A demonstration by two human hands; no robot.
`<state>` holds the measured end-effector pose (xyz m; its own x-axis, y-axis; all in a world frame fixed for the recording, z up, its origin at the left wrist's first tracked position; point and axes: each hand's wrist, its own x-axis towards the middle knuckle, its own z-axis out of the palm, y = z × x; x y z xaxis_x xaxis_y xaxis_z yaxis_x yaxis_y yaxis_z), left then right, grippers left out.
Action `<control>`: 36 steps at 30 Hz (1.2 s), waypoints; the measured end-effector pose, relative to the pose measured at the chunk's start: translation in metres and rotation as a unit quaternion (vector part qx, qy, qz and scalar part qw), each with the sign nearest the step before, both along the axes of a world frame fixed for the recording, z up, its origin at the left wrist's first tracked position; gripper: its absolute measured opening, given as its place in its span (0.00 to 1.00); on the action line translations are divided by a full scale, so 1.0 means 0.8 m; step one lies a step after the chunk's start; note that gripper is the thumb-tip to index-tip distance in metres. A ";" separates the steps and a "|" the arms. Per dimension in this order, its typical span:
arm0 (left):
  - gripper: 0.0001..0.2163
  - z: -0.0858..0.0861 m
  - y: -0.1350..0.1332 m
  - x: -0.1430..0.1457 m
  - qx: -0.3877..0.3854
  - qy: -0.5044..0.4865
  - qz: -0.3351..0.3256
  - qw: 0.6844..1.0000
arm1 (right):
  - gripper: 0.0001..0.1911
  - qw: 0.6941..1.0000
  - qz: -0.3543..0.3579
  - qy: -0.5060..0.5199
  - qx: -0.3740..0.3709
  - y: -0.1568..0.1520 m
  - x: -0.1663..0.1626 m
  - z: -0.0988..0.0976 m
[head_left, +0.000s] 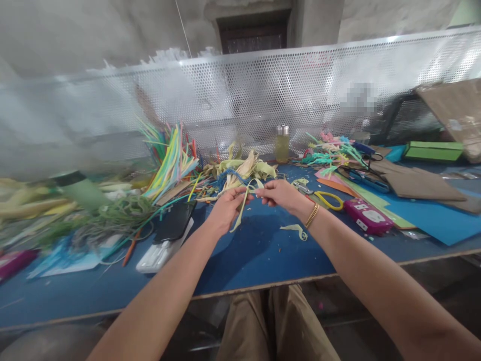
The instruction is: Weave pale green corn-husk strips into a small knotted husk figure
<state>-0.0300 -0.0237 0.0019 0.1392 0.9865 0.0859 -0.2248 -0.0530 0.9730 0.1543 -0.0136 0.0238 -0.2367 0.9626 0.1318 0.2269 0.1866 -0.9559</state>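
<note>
My left hand [228,206] and my right hand [281,194] meet over the blue table [255,250], both pinched on a pale yellow-green husk strip [243,200]. The strip runs between my fingertips, and its loose end hangs down below my left hand. Just behind my hands lies a pile of dried husks [240,170] with a blue cord in it. A curled strip scrap [296,229] lies on the table near my right wrist, which wears a gold bracelet.
Yellow-handled scissors [325,198], a pink case [367,215] and coloured paper sheets lie to the right. A black phone [175,221] on a white box, a bunch of coloured strips [169,160] and a green bottle [80,190] lie to the left. A small jar [282,143] stands before the perforated metal screen.
</note>
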 end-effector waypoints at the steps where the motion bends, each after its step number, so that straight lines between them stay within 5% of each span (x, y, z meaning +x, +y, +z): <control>1: 0.14 0.001 -0.001 0.001 -0.006 0.009 -0.004 1.000 | 0.11 1.000 -0.010 0.023 0.009 0.001 0.000 0.001; 5: 0.13 0.005 -0.008 0.003 -0.037 0.034 -0.045 0.998 | 0.09 0.991 -0.076 0.059 0.095 0.005 0.001 0.001; 14: 0.11 0.010 -0.017 0.003 -0.118 -0.020 -0.146 0.982 | 0.09 0.940 -0.162 -0.106 0.282 0.006 0.012 0.005; 20: 0.10 0.007 -0.016 0.002 -0.098 -0.015 -0.157 0.983 | 0.10 0.937 -0.175 -0.120 0.278 0.006 0.013 0.006; 26: 0.10 0.001 -0.013 0.000 -0.063 -0.012 -0.125 0.990 | 0.09 0.965 -0.113 -0.053 0.232 0.007 0.008 0.002; 32: 0.23 0.005 -0.011 0.001 -0.044 -0.047 -0.099 0.993 | 0.10 0.977 -0.069 0.023 0.200 0.012 0.002 -0.006; 36: 0.12 0.009 -0.009 0.003 -0.059 -0.066 -0.100 0.991 | 0.10 0.977 -0.069 0.047 0.196 0.015 0.002 -0.006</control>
<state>-0.0279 -0.0305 0.0094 0.3281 0.9446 0.0016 -0.3446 0.1181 0.9313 0.1562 -0.0019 0.0193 -0.0782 0.8556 0.5118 0.1910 0.5167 -0.8346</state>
